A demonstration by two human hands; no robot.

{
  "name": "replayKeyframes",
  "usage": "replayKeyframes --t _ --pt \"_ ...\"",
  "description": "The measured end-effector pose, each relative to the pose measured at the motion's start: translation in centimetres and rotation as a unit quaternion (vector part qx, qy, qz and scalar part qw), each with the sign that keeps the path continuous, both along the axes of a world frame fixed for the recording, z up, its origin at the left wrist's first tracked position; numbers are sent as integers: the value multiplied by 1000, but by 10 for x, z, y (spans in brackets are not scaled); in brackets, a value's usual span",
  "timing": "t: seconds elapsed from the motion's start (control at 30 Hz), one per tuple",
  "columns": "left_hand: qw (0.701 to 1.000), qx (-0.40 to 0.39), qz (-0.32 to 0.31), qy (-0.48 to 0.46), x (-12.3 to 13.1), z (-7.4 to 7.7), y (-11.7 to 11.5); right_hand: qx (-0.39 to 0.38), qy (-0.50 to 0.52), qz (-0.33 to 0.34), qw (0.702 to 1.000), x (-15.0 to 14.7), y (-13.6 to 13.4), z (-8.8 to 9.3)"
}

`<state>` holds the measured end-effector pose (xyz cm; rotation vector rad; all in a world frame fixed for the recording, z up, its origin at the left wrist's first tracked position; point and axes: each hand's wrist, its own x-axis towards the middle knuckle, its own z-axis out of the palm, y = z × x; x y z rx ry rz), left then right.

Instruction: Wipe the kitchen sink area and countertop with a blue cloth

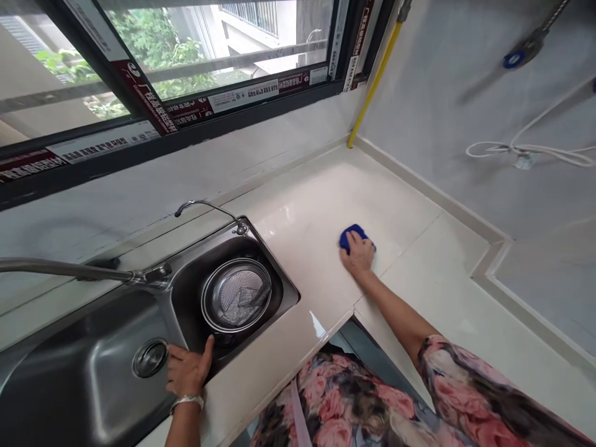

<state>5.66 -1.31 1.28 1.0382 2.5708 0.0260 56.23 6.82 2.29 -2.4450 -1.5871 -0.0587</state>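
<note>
My right hand [359, 253] presses a blue cloth [356, 231] flat against the pale countertop [307, 248], its fingers bent over the cloth. Lower left, my left hand [190, 367] is at the front edge of the steel sink [116, 347], fingers stretched and thumb apart, holding nothing. A bracelet circles that wrist. Near its thumb, a round metal strainer basket [209, 313] sits in the smaller basin, with a crumpled grey piece [244, 305] inside it. Left of my fingers is the drain [149, 358] of the larger basin.
A large faucet [149, 276] and a thin curved tap [209, 203] rise behind the sink. A window [233, 93] runs along the back. At the corner stands a yellow pipe [372, 87]; white cable [526, 149] hangs on the right wall. A raised edge [419, 183] borders the counter.
</note>
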Motion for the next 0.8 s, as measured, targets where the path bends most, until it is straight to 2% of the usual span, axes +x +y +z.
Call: replayKeyframes --t 0.1,0.23,0.33,0.4,0.47,0.53,0.67,0.8 --pt "1000 1 -2 -4 -1 -2 0 4 38 92 995 -58 -10 1" --pt "1000 7 1 -10 -5 -8 0 -1 84 205 975 -129 -43 -1" --pt "1000 21 -3 -13 -10 -11 2 -3 113 307 945 -167 -72 -8" --pt "1000 25 0 -17 -11 -9 3 2 137 385 913 -179 -85 -13" --pt "999 26 7 -25 -12 -5 3 31 176 429 885 -178 -91 -15" --pt "998 40 -2 -46 -11 0 0 92 233 416 874 -164 -92 -15" --pt "978 171 -100 -61 -12 8 -16 224 294 274 888 -108 -99 -15" --pt "954 232 -189 17 -35 13 -50 267 260 107 922 -30 -121 -22"
